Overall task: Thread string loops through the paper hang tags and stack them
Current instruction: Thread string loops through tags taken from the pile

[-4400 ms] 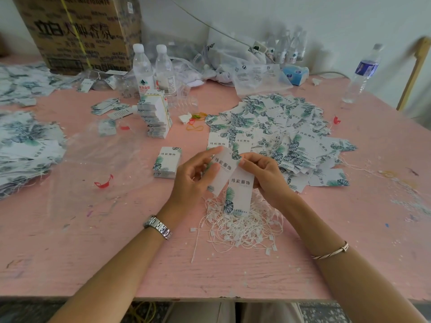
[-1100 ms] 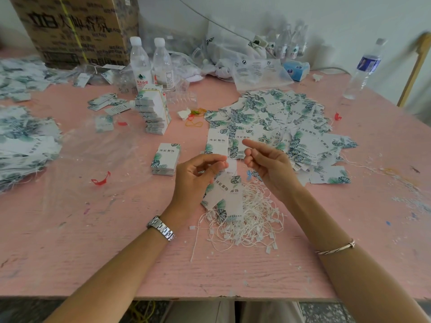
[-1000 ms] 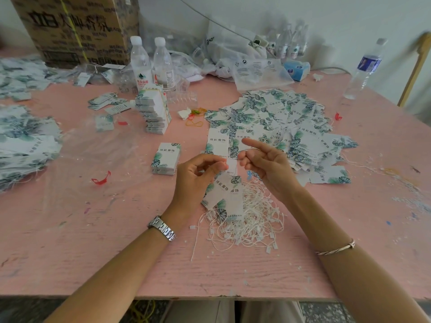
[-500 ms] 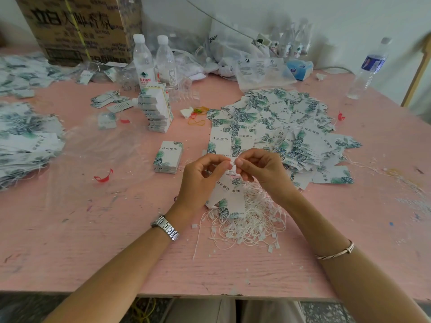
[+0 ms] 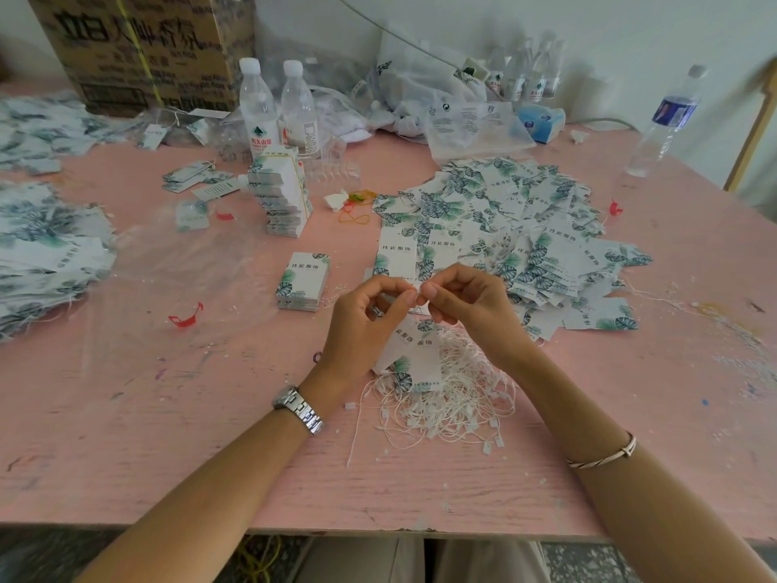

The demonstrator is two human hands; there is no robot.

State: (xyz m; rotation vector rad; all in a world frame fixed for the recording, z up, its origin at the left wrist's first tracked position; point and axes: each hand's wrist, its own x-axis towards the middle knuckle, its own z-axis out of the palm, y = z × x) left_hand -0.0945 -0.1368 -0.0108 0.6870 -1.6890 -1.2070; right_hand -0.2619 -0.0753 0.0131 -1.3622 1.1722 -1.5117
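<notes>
Both hands meet a little above the worktop [image 5: 168, 414], over the pile of strings [image 5: 454, 397]. The left hand [image 5: 363, 326] has its fingers curled, and thumb and forefinger pinch the top of two tags [image 5: 414, 351]. The tags hang down from the pinch and their lower ends reach the pile. The right hand [image 5: 471, 307] is also curled, and its thumb and forefinger tip come together right against the left fingertips. What it pinches is too small to see. I judge it is a string end that goes into the hole of the tags, so the step in hand is the threading.

The tags are thin card: very light and stiff enough to keep flat, but easy to crease if pressed hard. It is best to hold them at the top edge, just beside the hole, so the hole stays steady and open to the other hand. The string is thin and limp and has no stiffness of its own. It must be held very near its tip, otherwise the tip bends away from the hole. The pile looks tangled, so one loop may drag others with it.

A heap [image 5: 504, 229] of loose tags lies behind the hands, and a small stack [image 5: 303, 284] lies to the left.
</notes>
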